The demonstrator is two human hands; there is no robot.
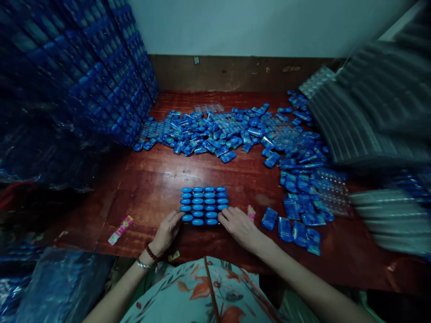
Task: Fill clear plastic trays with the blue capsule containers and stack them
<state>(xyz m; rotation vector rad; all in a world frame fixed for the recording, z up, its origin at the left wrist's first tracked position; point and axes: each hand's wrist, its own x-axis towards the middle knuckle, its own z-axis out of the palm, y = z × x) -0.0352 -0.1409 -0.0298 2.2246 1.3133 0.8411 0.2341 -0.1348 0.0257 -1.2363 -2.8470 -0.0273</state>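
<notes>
Worktop (151, 179) of dark red wood, tall wall of stacked blue trays (84, 67) at far left, loose blue packets (235, 130) scattered behind, filled blue tray (204, 205) near front edge, left hand (167, 232) and right hand (239, 228) touching tray's near corners, fingers relaxed, gripping nothing, pink wrapper (120, 229) lying apart at left

loose blue packets (215, 134), pink wrapper (120, 229), stacked trays (373, 116)

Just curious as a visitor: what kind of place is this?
Probably a small packing workshop: a wooden table strewn with loose blue packets, a tall stack of filled blue trays, and both hands at one tray of blue pieces.
</notes>
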